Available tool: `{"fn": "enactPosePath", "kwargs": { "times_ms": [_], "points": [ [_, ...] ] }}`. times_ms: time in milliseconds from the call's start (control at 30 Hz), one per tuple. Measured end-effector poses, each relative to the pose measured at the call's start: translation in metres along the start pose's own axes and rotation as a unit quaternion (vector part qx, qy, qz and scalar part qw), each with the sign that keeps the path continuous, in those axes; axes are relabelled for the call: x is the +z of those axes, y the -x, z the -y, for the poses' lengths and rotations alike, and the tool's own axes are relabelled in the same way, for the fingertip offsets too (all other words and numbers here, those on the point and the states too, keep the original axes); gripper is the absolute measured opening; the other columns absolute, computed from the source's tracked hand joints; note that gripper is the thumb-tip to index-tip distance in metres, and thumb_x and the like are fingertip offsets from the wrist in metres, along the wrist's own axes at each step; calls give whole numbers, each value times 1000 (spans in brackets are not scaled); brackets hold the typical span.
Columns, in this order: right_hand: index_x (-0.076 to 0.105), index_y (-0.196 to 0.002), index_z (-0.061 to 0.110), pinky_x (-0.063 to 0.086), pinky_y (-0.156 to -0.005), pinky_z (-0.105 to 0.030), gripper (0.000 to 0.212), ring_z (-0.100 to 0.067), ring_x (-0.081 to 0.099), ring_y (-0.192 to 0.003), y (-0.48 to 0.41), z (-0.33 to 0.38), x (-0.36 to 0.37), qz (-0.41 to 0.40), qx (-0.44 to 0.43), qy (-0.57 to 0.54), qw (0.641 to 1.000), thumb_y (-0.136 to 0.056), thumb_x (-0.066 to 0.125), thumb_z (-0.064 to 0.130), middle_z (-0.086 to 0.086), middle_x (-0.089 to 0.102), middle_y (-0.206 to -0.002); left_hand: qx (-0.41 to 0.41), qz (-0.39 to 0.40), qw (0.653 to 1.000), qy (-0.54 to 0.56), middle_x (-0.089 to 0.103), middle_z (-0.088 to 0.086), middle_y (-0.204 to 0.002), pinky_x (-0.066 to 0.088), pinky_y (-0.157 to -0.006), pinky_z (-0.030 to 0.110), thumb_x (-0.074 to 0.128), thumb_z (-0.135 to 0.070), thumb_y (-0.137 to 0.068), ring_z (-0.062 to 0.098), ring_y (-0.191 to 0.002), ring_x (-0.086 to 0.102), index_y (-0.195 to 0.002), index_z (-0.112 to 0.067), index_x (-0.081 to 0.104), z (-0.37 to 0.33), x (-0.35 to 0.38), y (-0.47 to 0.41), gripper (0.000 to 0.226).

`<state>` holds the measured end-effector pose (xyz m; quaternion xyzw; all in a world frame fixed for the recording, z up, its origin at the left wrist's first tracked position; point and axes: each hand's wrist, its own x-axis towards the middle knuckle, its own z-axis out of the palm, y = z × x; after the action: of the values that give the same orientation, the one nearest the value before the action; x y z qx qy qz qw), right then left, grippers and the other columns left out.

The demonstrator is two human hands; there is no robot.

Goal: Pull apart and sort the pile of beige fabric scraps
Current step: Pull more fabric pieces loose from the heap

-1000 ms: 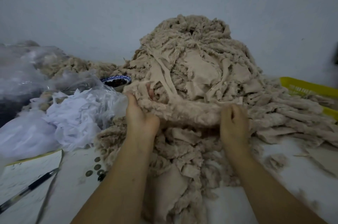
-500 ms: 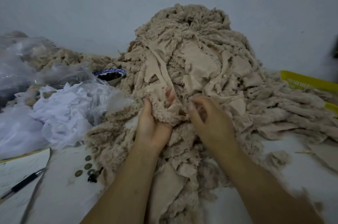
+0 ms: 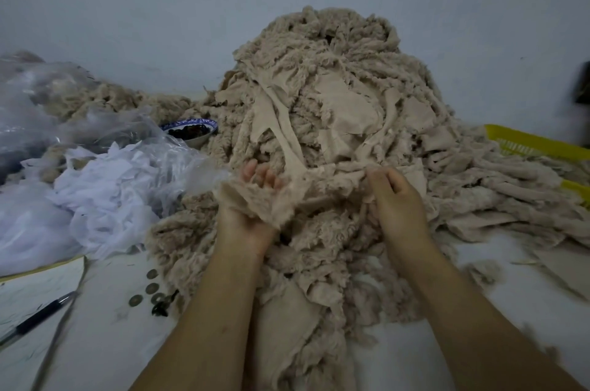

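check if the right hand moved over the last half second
Yes. The right hand has swung right, toward the yellow basket and away from the left hand, stretching the beige scrap both hands grip.

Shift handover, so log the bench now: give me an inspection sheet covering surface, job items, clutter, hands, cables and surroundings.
Surface: white table, flecked with lint.
Job's things: tall pile of beige scraps; one fluffy strip stretched between the hands.
Clutter: white shreds, plastic bag, blue-rimmed bowl, coins, pen, paper sheet, yellow basket.
Grippers: left hand grips the strip; right hand pinches its other end.
Cables: nothing seen.
Surroundings: plain pale wall behind the pile.
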<state>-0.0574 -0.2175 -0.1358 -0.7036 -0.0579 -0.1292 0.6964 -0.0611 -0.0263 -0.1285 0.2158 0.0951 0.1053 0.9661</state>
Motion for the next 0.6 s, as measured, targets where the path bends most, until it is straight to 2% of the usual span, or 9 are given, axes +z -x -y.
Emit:
{"fn": "enactPosePath", "kwargs": {
  "times_ms": [67,100,167,233,300,367,433,533,600],
  "points": [
    [61,-69,22,31,-41,-25,37,-10,36,-41,1,1,3,49,30,-71,996,-102,52,36,3,43,-53,43,-72,979,-184,65,10,-118,53,-82,29,44,-27,-105,17,-88,64,-123,-10,59,7,2,-1,28],
    [64,-68,23,30,-40,-23,38,-9,34,-40,1,1,5,56,42,-100,993,-102,53,35,1,43,-55,101,-91,942,-306,63,9,-125,52,-82,27,43,-27,-106,15,-95,63,-128,-14,56,11,2,2,29],
    [71,-68,31,32,-40,-22,37,-8,35,-40,1,1,6,25,60,-131,989,-101,55,35,1,48,-59,324,-66,812,-481,56,0,-125,45,-86,17,41,-29,-105,5,-103,55,-125,-20,54,17,2,16,25],
    [70,-68,36,33,-41,-23,37,-8,38,-41,1,0,4,-22,52,-94,994,-101,55,39,6,46,-54,467,67,708,-526,54,-6,-102,40,-76,9,41,-33,-100,-2,-90,51,-105,-23,56,23,2,29,18],
    [66,-65,34,37,-44,-22,37,-6,43,-44,1,0,1,-49,19,-39,998,-100,54,41,11,47,-50,433,192,645,-599,51,-11,-75,37,-61,13,42,-44,-96,3,-69,50,-79,-29,52,35,5,35,25],
    [67,-69,32,38,-46,-15,33,0,47,-47,3,1,3,-45,-30,-8,998,-100,55,39,15,52,-51,336,234,600,-688,49,-11,-65,37,-58,22,43,-57,-97,5,-62,49,-69,-32,49,49,8,34,38],
    [67,-73,33,36,-46,-10,32,3,49,-47,8,4,9,0,-70,26,997,-101,54,37,18,55,-51,288,211,620,-699,57,-9,-77,42,-64,25,45,-59,-98,5,-72,55,-79,-29,58,52,6,29,39],
    [59,-71,32,37,-48,-8,32,5,51,-49,14,2,18,52,-97,60,992,-102,51,33,21,57,-54,244,156,747,-598,62,2,-81,50,-69,27,54,-45,-100,7,-76,60,-81,-18,64,45,2,25,34],
    [56,-74,27,37,-50,-9,30,5,50,-51,15,2,20,62,-100,74,990,-102,50,33,21,57,-56,179,127,835,-505,70,15,-92,56,-82,43,60,-39,-96,21,-87,68,-87,-12,69,42,1,23,30]
  ]
}}
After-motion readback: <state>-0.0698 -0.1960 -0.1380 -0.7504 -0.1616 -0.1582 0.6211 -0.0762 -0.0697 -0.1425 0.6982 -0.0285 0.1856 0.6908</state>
